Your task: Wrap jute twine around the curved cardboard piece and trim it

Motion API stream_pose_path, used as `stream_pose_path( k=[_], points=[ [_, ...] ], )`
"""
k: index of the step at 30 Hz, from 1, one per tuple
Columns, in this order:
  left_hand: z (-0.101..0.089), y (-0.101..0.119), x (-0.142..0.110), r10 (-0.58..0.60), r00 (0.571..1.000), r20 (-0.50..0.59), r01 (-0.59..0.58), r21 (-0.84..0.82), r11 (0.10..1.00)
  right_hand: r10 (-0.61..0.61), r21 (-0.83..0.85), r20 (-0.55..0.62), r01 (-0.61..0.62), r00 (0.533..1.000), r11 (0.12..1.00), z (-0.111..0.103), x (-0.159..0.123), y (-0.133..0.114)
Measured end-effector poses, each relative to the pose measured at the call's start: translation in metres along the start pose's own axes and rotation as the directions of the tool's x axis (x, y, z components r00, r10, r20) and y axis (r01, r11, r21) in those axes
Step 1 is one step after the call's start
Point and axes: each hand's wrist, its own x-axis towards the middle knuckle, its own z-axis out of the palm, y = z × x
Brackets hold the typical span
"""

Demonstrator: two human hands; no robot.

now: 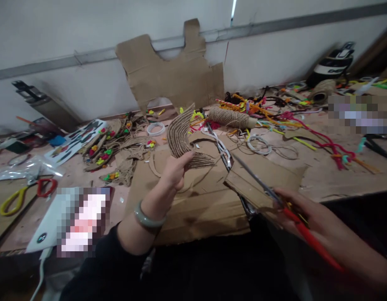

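My left hand [174, 173] grips a crescent of twine-covered cardboard [179, 138] by its lower part, holding it above the table. In my right hand [319, 221] is a pair of scissors [259, 182] with red handles, its blades pointing up and to the left. The blades look closed together, though the hand is slightly blurred. Beneath both hands lie flat pieces of cardboard [206, 213], some with curved cuts. A spool of twine [231, 118] rests on its side just beyond the crescent.
Finished-looking twine crescents with coloured bits [102, 150] are heaped at the left. Yellow-and-red scissors [16, 200] lie near a blurred-out phone [86, 221]. A large cut cardboard sheet [174, 79] leans on the wall. Coloured cords [325, 144] spread over the right; bottles [331, 67] stand behind.
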Motion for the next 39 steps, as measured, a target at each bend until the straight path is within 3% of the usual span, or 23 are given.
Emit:
stream_pose_path(
  k=[3,7,13,18,24,30,39],
  points=[
    [0.003,-0.002,-0.006,0.038,0.999,-0.001,-0.037,0.075,0.996,-0.025,-0.039,0.157,0.032,0.987,0.999,-0.002,0.007,-0.007],
    [0.002,0.0,-0.01,0.113,0.993,0.041,-0.12,0.245,0.962,0.016,-0.088,0.254,0.007,0.967,0.996,-0.003,0.01,-0.008],
    [-0.004,-0.003,-0.009,0.247,0.959,0.141,-0.279,0.305,0.911,-0.001,-0.117,0.237,0.03,0.972,0.993,0.0,0.011,0.004],
    [-0.004,-0.004,-0.009,0.219,0.969,0.114,-0.245,0.318,0.916,-0.02,-0.128,0.204,0.047,0.979,0.991,0.003,0.011,0.015],
    [-0.002,-0.003,-0.013,0.223,0.963,0.154,-0.265,0.36,0.895,-0.025,-0.093,0.226,0.047,0.974,0.995,0.008,0.012,0.02],
    [0.001,-0.009,-0.013,0.104,0.985,0.14,-0.137,0.251,0.958,-0.015,-0.072,0.177,0.028,0.984,0.997,0.012,0.015,0.004],
    [0.006,-0.01,-0.018,-0.024,0.993,0.115,0.004,0.163,0.987,-0.116,-0.099,0.072,0.123,0.991,0.988,0.016,0.014,-0.003]
  ],
)
